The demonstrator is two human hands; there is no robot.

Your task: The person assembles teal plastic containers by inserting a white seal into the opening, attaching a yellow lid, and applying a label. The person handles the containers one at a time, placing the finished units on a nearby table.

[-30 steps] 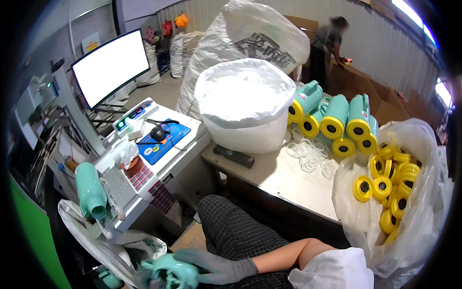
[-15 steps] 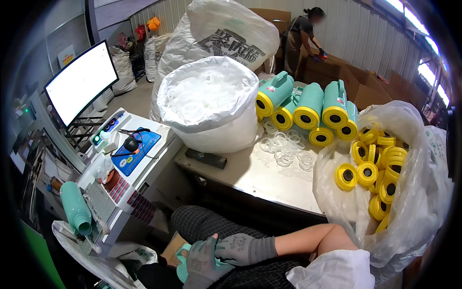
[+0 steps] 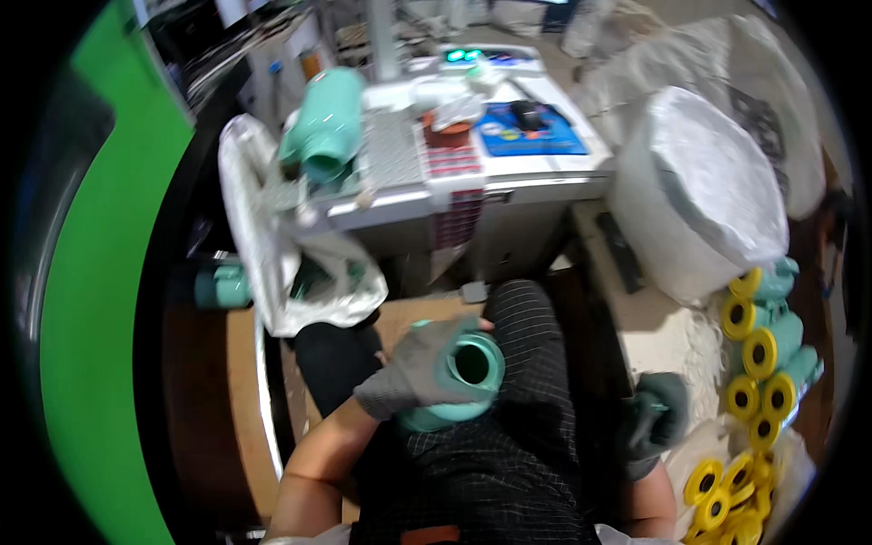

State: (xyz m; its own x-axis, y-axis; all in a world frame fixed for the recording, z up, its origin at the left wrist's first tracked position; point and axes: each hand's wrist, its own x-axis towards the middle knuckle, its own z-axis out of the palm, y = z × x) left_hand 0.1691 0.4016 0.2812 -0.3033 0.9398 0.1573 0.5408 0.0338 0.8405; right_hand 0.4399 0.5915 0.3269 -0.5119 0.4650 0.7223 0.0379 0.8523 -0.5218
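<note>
A teal bottle (image 3: 471,363) rests over my lap with its round, uncapped mouth facing up. My left hand (image 3: 420,365), in a grey work glove, is wrapped around its side near the neck. Off to the right, my gloved right hand (image 3: 658,416) hangs apart from the bottle, between my leg and the white table (image 3: 652,345). Motion blurs its fingers, and I cannot make out whether anything is in them. The yellow rings with black centres (image 3: 718,495), heaped in a clear plastic bag, lie nearest to it.
Another teal bottle (image 3: 329,123) lies on the machine bench (image 3: 391,204). A white sack (image 3: 238,200) hangs open below it. Teal bottles with yellow ends (image 3: 761,354) are stacked at the right, beside a big white sack (image 3: 677,204). A green panel (image 3: 109,300) stands at the left.
My view has swung left toward the bench. My right hand has left the bottle and moved out to the right. The left hand still holds the bottle, whose open mouth now shows.
</note>
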